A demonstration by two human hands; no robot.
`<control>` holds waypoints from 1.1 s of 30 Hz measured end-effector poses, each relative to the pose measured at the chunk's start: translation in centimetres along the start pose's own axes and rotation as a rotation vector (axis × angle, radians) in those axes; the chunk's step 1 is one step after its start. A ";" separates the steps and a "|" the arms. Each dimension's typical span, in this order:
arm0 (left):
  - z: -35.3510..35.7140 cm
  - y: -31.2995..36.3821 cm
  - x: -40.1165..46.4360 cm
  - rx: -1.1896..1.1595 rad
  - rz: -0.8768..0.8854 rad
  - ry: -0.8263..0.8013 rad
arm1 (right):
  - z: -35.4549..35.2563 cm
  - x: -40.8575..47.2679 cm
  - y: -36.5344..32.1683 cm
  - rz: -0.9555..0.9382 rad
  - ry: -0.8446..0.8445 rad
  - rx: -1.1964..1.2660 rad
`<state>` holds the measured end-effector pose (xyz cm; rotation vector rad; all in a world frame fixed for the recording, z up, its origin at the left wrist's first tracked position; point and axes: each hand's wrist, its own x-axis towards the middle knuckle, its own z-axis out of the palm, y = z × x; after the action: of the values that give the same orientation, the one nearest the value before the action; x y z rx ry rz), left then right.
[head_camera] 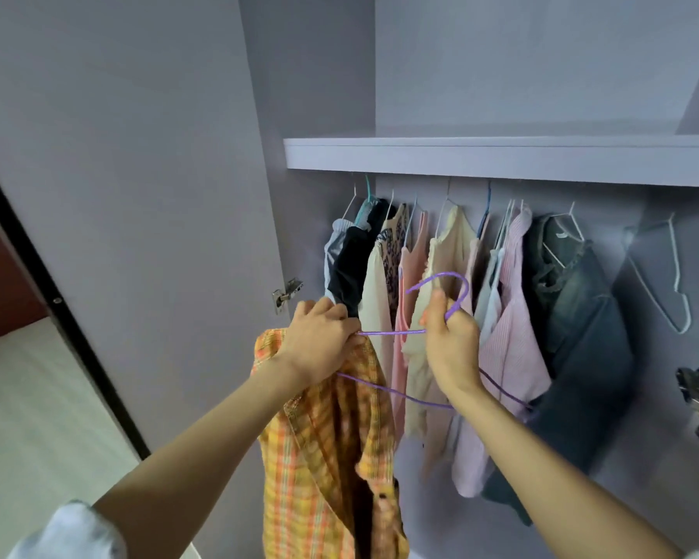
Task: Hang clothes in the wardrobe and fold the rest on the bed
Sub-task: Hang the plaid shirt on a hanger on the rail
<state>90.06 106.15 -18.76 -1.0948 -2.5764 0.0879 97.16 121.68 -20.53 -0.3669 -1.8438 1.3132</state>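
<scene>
Before the wardrobe rail, your right hand (450, 340) grips the purple hanger (392, 332) while your left (319, 344) pinches the plaid shirt (323, 457): thread its shoulder fully on

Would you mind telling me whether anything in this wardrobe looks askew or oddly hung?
Yes, two things. The dark jeans are bunched and slung crookedly over their white hanger, not hanging flat. To their right, an empty white hanger hangs tilted. The plaid shirt is only partly on the purple hanger, but that is still in hand.
</scene>
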 end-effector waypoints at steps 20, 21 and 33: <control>-2.9 -2.5 0.8 -0.778 -0.280 0.490 | 7.1 -1.9 0.2 -0.034 -0.529 -0.317; -2.9 -2.6 0.7 -0.783 -0.286 0.492 | 7.5 -2.0 0.0 -0.022 -0.530 -0.323; -2.5 -5.7 -2.1 -0.641 -0.271 0.320 | 3.4 3.4 3.3 -0.175 -0.301 -0.812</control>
<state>88.30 100.46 -15.90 -0.8328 -2.4693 -0.9518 91.78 122.98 -22.30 -0.4233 -2.5558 0.4625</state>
